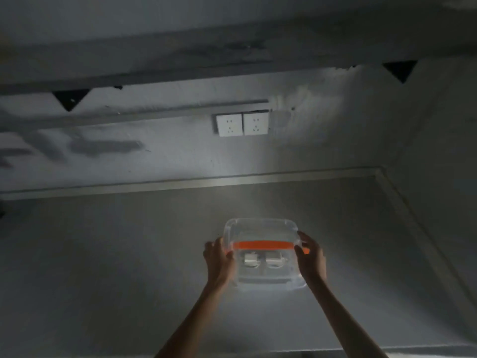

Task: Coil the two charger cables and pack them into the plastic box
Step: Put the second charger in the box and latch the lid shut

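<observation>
- Left grip (218, 257) curled round left wall of plastic box (258, 228), right grip (309, 257) curled round its right wall.
- Two white charger cables (249, 260) inside box, below its orange handle (263, 244); desk (103, 254) beneath box.

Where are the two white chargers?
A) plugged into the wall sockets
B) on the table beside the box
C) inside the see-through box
C: both white chargers show through the clear wall of the plastic box, which the left hand and right hand grip by its sides.
</observation>
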Available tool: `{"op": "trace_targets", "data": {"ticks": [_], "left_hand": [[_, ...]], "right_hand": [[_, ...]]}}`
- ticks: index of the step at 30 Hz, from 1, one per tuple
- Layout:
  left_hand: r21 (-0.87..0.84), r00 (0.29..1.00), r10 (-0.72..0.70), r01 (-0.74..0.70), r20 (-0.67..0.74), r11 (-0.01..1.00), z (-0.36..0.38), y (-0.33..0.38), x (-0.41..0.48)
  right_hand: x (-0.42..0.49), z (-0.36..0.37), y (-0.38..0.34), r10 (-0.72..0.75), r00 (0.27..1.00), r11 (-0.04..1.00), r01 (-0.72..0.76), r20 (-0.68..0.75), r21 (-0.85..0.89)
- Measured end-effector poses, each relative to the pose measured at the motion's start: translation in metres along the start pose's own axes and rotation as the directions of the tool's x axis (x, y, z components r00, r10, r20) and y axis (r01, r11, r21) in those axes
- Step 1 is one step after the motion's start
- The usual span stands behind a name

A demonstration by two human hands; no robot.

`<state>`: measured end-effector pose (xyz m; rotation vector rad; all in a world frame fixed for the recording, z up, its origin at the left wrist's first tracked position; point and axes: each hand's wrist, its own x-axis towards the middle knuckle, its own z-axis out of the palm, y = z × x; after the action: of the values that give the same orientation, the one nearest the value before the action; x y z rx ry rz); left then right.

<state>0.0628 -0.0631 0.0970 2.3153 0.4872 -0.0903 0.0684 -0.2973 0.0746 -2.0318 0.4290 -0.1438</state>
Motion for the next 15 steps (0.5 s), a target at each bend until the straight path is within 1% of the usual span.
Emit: {"op": "trace_targets", "data": {"ticks": [3,7,11,15], "left_hand": [[0.000,0.997,-0.080,0.080,-0.017,0.997,0.008,-0.030,-0.004],[0.002,0.995,-0.104,0.104,-0.009,0.995,0.020,-0.036,-0.008],[0.011,0.997,-0.074,0.074,0.022,0.997,0.022,-0.024,-0.015],[0.039,0.992,-0.127,0.126,0.018,0.991,0.024,-0.019,-0.013]], "right_hand": [[-0.012,0.015,-0.006,-0.050,0.999,0.998,0.051,0.014,-0.043],[-0.012,0.015,-0.001,-0.091,0.996,0.993,0.092,0.022,-0.072],[-0.008,0.008,0.004,-0.092,0.996,0.992,0.091,-0.008,-0.090],[-0.006,0.005,0.014,-0.047,0.999,0.995,0.049,0.020,-0.082]]}}
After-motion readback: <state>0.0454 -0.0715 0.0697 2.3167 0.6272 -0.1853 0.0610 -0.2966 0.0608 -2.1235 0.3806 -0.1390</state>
